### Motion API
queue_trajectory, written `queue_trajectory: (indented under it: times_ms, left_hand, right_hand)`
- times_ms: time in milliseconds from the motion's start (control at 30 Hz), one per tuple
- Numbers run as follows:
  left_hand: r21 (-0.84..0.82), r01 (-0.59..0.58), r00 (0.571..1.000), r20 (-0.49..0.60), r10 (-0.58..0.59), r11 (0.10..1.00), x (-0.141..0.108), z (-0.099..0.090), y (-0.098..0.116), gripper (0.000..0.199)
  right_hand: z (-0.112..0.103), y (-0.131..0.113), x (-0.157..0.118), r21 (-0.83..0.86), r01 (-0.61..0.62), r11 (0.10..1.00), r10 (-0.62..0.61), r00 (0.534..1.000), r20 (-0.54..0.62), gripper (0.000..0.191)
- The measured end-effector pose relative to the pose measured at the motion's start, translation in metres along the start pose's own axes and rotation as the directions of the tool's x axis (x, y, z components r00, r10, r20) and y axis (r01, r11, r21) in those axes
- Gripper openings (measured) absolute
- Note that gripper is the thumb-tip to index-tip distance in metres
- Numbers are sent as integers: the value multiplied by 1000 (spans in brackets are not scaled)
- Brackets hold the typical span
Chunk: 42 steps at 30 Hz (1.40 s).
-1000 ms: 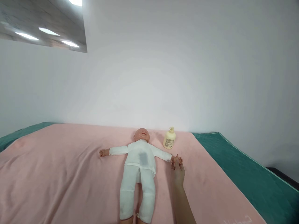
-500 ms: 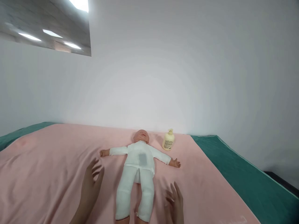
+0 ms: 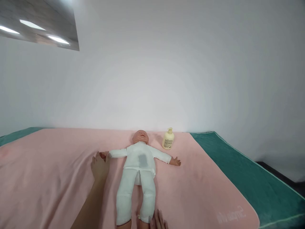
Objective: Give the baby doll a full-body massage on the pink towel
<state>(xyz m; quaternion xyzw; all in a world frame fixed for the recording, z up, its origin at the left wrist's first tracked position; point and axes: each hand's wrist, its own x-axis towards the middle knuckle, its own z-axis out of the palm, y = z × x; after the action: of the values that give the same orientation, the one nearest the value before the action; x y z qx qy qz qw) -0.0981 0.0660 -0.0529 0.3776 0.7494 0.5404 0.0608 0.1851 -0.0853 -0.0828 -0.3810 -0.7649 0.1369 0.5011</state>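
A baby doll point(image 3: 139, 156) lies on its back, arms spread, in a white top and trousers with a grey patch on the chest. My left hand point(image 3: 100, 167) is closed around the doll's hand at the left, which is partly hidden under my fingers. At the bottom edge, my right hand point(image 3: 159, 220) lies beside the doll's lower leg at the right. Its fingers are stretched out and hold nothing; the rest of that hand is out of frame, and whether it touches the leg I cannot tell.
A pale yellow pump bottle point(image 3: 168, 140) stands to the right of the doll's head. Underneath lies a wrinkled pink blanket point(image 3: 202, 187) over a green cover point(image 3: 238, 171). A white wall point(image 3: 152, 70) rises behind the far edge.
My left hand has moved forward and closed on the doll's hand. My right hand has moved down and left, closer to the doll's leg. The view has shifted slightly.
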Motion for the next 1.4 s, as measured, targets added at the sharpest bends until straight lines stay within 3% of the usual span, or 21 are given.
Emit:
queue_trajectory:
  times_ms: [67,167,267,367,467,533,633,700,800,833,900,1000,1067,1133,1167,1233,1300,1333,1400]
  left_hand:
    - [-78,-23,1000,-11,23,997,3,0,5,65]
    - [-189,-71,995,-77,58,979,6,4,20,59]
    - [-272,-154,981,-155,115,950,6,9,40,50]
    - [-326,-236,964,-197,178,916,-1,11,58,43]
    - [-365,-294,954,-167,249,883,-15,11,69,38]
    - [-402,-262,965,-103,241,877,-26,10,73,43]
    - [-434,-191,968,66,243,880,-36,11,73,49]
    - [-444,-284,902,176,394,850,-38,12,70,35]
    - [-462,-543,676,254,692,701,-34,15,65,18]
    - [-464,-608,603,258,755,644,-33,15,63,16]
    - [-458,-690,497,262,827,560,-32,16,62,13]
    - [-457,-744,391,293,873,487,-35,17,62,13]
    - [-467,-744,364,318,875,479,-37,16,64,13]
    - [-491,-698,406,329,853,521,-39,15,65,13]
    - [-505,-653,455,333,826,564,-39,14,66,13]
    - [-528,-506,610,339,716,682,-37,10,66,13]
    - [-506,-296,806,323,496,810,-31,6,65,18]
    - [-500,-186,883,292,367,846,-27,4,63,23]
    - [-546,15,977,187,104,838,-15,3,56,33]
  right_hand:
    - [9,-3,31,-9,32,999,-32,999,6,67]
    - [18,-7,75,-30,-39,999,38,999,-17,44]
    - [14,-5,94,-54,-108,993,104,992,-68,39]
    - [1,-1,85,-83,-134,988,124,986,-114,47]
    - [-11,-2,66,-100,-144,985,129,981,-142,32]
    - [-16,-5,55,-102,-147,984,131,980,-152,22]
    - [-22,-9,44,-96,-149,984,134,980,-145,24]
    - [-27,-11,44,-90,-147,985,136,983,-124,31]
    - [-34,-10,56,-85,-149,985,145,988,-50,39]
    - [-36,-10,63,-77,-161,984,160,987,-15,42]
    - [-36,-9,79,-39,-192,981,193,980,46,44]
    - [-33,-8,98,53,-217,975,213,974,73,44]
    - [-30,-9,104,86,-219,972,213,975,69,42]
    - [-29,-9,101,88,-225,970,220,973,64,43]
    - [-30,-10,98,79,-226,971,222,974,49,44]
    - [-31,-11,86,56,-221,974,221,975,-1,45]
    - [-33,-13,72,38,-214,976,215,975,-57,43]
    - [-34,-14,66,33,-212,977,214,974,-76,39]
    - [-33,-16,53,28,-218,975,220,972,-88,29]
